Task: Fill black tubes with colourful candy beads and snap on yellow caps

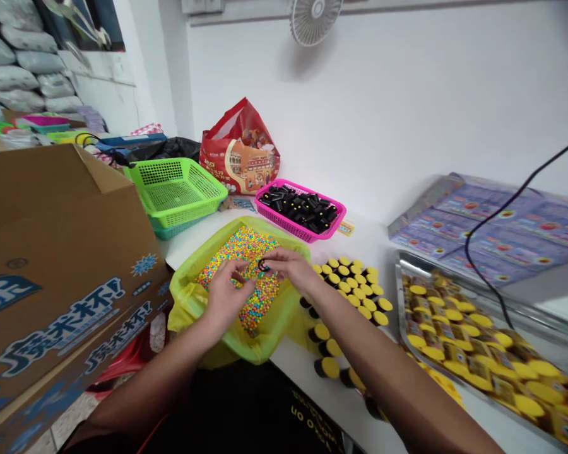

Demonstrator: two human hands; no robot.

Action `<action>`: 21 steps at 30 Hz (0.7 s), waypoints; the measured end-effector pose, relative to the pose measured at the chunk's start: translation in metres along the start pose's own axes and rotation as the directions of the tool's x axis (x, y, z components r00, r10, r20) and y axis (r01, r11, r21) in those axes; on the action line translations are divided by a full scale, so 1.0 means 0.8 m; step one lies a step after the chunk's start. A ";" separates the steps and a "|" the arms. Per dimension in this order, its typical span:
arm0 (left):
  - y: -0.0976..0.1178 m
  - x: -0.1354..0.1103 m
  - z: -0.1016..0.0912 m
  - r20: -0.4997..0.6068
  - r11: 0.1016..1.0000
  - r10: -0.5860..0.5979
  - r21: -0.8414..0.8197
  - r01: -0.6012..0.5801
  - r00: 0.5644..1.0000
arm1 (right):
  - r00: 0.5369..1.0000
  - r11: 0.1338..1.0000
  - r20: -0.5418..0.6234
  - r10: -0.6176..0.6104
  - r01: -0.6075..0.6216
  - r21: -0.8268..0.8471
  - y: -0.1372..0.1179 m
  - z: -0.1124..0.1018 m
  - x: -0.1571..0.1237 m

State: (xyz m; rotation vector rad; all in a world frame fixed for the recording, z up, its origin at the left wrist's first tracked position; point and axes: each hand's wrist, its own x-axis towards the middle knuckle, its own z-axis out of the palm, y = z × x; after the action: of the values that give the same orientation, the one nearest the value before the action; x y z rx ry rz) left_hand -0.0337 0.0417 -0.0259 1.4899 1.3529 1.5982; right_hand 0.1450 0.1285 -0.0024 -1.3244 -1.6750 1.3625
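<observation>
A lime-yellow basin (pixel 265 349), lined with a yellow plastic bag, is filled with small multicoloured candy balls (pixel 255 309). Over the balls, my right hand (pixel 288 266) pinches a small black cup (pixel 263 265) between thumb and fingers, with its round end towards me. My left hand (pixel 228 296) hovers just left of it, fingers curved and thumb apart, with nothing visible in its grasp. Right of the basin stand several black cups with yellow lids (pixel 355 287), some partly hidden by my right forearm.
Behind the basin, a pink basket (pixel 307 234) holds black cups. Green baskets (pixel 180 189) and a red bag (pixel 239 151) stand at the back left. A large cardboard box (pixel 66 252) borders the left. A metal tray (pixel 400 277) of yellow-topped packs and purple boxes (pixel 492 214) lie right; a cable (pixel 468 243) hangs across.
</observation>
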 end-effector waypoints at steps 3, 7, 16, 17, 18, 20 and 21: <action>0.005 -0.002 0.009 0.113 0.983 0.137 0.109 -0.149 0.984 | 0.996 0.962 0.065 -0.061 0.041 0.269 -0.008 0.001 -0.032; 0.017 0.001 0.015 0.245 0.961 0.233 0.088 -0.261 0.941 | 0.988 0.915 0.134 -0.080 0.020 0.403 -0.017 0.013 -0.061; 0.042 0.004 -0.017 0.384 0.900 -0.389 -0.037 0.435 0.838 | 0.935 0.995 -0.356 -0.004 -0.032 -0.097 0.003 -0.122 -0.166; 0.044 0.009 -0.019 0.355 0.907 -0.400 0.018 0.422 0.845 | 0.898 0.975 -0.438 0.030 -0.122 -0.184 0.012 -0.147 -0.188; 0.047 0.013 -0.020 0.321 0.915 -0.401 0.094 0.393 0.858 | 0.851 0.927 -0.520 0.069 -0.247 -0.282 0.022 -0.169 -0.210; 0.052 0.018 -0.018 0.292 0.921 -0.387 0.166 0.352 0.875 | 0.742 0.724 -0.656 0.139 -0.528 -0.443 0.046 -0.200 -0.252; 0.054 0.019 -0.016 0.276 0.922 -0.384 0.175 0.347 0.881 | 0.689 0.605 -0.705 0.169 -0.637 -0.478 0.060 -0.209 -0.271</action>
State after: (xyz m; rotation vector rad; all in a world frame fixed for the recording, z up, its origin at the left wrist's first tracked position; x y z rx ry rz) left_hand -0.0398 0.0372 0.0208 1.3780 1.4627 1.0178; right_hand 0.3792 -0.0172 0.0306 -2.4362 -1.4683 0.3199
